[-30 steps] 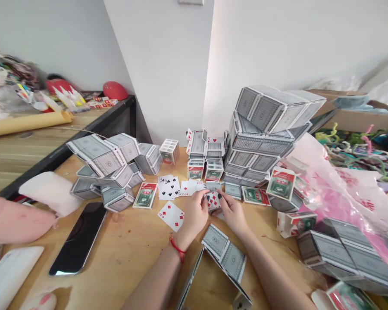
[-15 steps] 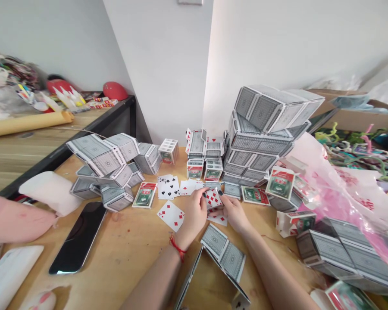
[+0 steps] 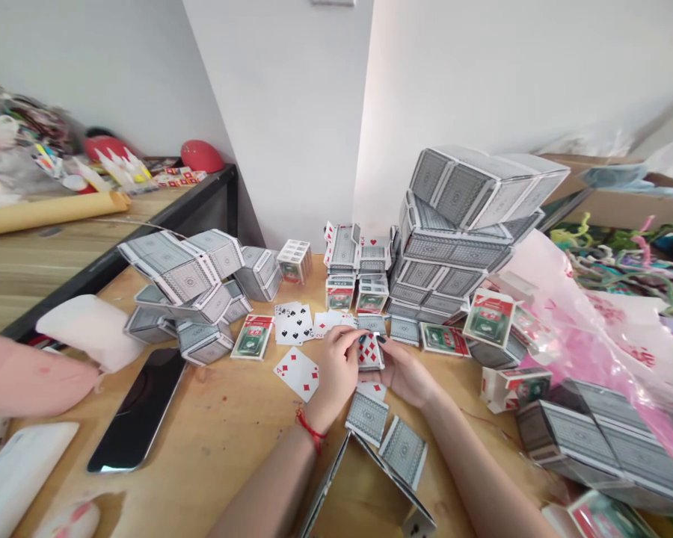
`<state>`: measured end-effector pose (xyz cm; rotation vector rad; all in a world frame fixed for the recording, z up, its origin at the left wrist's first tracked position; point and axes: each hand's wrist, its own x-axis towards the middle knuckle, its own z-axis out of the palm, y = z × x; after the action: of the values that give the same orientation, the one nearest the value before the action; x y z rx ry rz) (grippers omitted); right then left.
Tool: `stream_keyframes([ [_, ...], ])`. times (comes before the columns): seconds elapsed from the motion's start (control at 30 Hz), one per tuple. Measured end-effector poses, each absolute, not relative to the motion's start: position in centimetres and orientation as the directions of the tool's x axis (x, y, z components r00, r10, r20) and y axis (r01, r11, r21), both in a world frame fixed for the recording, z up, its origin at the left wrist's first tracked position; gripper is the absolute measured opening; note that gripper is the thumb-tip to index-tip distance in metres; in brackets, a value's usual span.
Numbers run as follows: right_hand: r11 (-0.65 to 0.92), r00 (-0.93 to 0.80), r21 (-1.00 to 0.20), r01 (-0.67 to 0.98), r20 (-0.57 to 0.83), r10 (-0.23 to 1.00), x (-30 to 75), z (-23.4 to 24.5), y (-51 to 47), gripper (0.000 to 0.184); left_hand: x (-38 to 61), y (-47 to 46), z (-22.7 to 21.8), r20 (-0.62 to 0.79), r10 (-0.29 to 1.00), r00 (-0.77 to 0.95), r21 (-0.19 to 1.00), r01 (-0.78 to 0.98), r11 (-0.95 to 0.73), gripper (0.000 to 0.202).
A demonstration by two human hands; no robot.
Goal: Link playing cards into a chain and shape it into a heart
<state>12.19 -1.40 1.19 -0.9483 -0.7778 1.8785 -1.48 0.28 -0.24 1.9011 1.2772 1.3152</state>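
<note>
Between my two hands is a playing card (image 3: 369, 353) with red diamonds, its face toward me. My left hand (image 3: 339, 366) pinches its left side, and my right hand (image 3: 407, 370) grips its right edge and supports it from below. Two face-down cards, one a grey-backed card (image 3: 366, 417), lie just below my hands beside an open frame of folded cards (image 3: 364, 478). Left of my left hand are a four of diamonds (image 3: 296, 372) and a five of spades (image 3: 295, 325). Behind my hands a diamond card (image 3: 326, 326) is partly covered.
A tall stack of card boxes (image 3: 454, 246) rises at the right, with a smaller stack (image 3: 185, 284) at the left. A phone (image 3: 137, 411) lies on the wooden table (image 3: 218, 448). Card packs (image 3: 252, 336) and pink plastic (image 3: 583, 299) surround the work area.
Both hands have drawn slightly nearer with the card, and its grip has shifted. The face-down card below them has turned and separated from its neighbour.
</note>
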Motion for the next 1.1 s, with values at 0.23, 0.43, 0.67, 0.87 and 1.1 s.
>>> stream_keyframes([
  [0.23,-0.414,-0.327,-0.771,-0.484,-0.280,0.903,12.3,0.5,-1.4,0.024,-1.4,0.1,0.2,0.478,0.873,0.098,0.767,0.438,-0.469,0.024],
  [0.43,-0.432,-0.352,-0.722,-0.541,-0.273,0.895,12.4,0.3,-1.4,0.020,-1.3,-0.4,0.5,0.422,0.898,0.127,0.825,0.356,-0.438,0.024],
  [0.67,-0.447,-0.362,-0.712,-0.541,-0.283,0.888,12.4,-0.1,-1.2,0.020,-1.0,-1.0,0.2,0.248,0.966,0.069,0.924,0.283,-0.257,0.020],
  [0.87,-0.456,-0.397,-0.653,-0.605,-0.249,0.883,12.4,0.0,-1.1,0.022,-0.8,-0.6,-0.1,0.199,0.979,-0.041,0.974,0.122,-0.192,0.018],
  [1.1,-0.435,-0.356,-0.641,-0.632,-0.259,0.898,12.2,0.1,-1.1,0.023,-1.1,0.2,-0.4,0.191,0.960,-0.203,0.980,0.088,-0.177,0.016],
])
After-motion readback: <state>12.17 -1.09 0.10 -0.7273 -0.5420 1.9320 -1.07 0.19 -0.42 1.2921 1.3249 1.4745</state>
